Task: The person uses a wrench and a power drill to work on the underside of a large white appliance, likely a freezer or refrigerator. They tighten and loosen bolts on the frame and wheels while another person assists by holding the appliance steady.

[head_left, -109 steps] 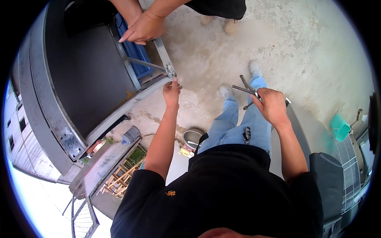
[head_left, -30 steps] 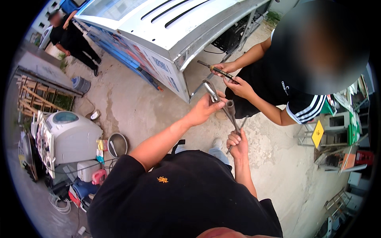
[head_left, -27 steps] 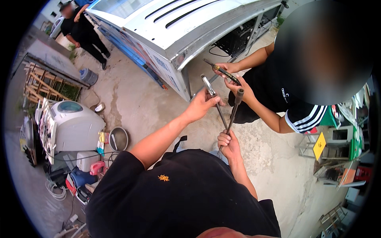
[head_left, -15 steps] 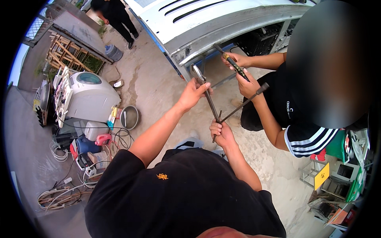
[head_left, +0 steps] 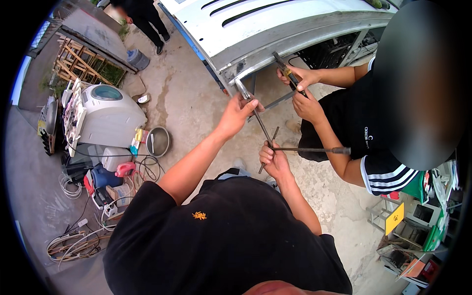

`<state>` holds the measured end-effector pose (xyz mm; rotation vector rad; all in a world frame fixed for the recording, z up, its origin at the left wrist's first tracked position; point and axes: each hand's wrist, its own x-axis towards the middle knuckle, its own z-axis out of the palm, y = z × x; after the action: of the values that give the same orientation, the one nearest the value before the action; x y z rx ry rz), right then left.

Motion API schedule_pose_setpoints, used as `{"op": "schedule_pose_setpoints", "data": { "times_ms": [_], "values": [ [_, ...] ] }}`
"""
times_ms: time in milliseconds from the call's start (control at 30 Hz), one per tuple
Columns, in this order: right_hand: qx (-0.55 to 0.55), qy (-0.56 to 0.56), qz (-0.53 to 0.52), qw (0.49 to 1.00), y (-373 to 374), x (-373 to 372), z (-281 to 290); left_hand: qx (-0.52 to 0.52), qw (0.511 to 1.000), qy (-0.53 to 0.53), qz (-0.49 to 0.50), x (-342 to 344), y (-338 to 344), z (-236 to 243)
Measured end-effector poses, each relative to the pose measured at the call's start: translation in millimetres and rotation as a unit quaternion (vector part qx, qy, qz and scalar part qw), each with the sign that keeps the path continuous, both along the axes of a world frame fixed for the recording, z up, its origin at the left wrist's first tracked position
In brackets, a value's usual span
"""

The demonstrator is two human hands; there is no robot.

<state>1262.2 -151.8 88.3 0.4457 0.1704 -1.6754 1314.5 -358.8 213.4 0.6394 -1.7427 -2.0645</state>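
Note:
A cross-shaped lug wrench point(head_left: 297, 149) is in both my hands, one long arm of it slanting up to the metal frame. My left hand point(head_left: 238, 115) wraps round that arm near its bright metal end point(head_left: 240, 87), which is close to the frame's corner; whether they touch I cannot tell. My right hand point(head_left: 276, 161) is closed at the crossing of the bars. One bar sticks out to the right, ending in a dark socket point(head_left: 340, 150). The white panelled body point(head_left: 221, 37) with its grey metal edge rises ahead of my hands.
A co-worker at the right grips a tool with a black and yellow handle point(head_left: 291, 76) close to the wrench. At left are a white washing-machine-like casing point(head_left: 110, 115), a bucket point(head_left: 169, 140) and coiled cables point(head_left: 73, 246). Another person stands far off.
The wrench has turned: its socketed bar, which pointed up and right, now points straight right. My hands stay on it. The co-worker's tool has shifted slightly.

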Motion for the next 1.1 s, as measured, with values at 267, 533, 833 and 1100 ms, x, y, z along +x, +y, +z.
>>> {"op": "schedule_pose_setpoints", "data": {
  "times_ms": [267,533,833,1100],
  "values": [
    [0.140,0.294,-0.048,0.944,-12.0,9.8,1.2,-0.019,1.000,0.020,-0.010,1.9,-2.5,-3.7],
    [0.195,0.210,-0.097,0.953,-34.8,18.6,8.4,-0.028,0.999,-0.002,0.019,-0.5,2.3,0.3],
    [0.251,0.239,-0.038,0.937,-35.6,9.0,2.7,-0.121,0.989,-0.030,0.081,-11.7,0.5,-19.9],
    [0.277,0.301,-0.029,0.912,-37.9,11.2,-11.7,-0.061,0.996,-0.001,0.067,-7.6,2.3,-14.7]
  ]
}}
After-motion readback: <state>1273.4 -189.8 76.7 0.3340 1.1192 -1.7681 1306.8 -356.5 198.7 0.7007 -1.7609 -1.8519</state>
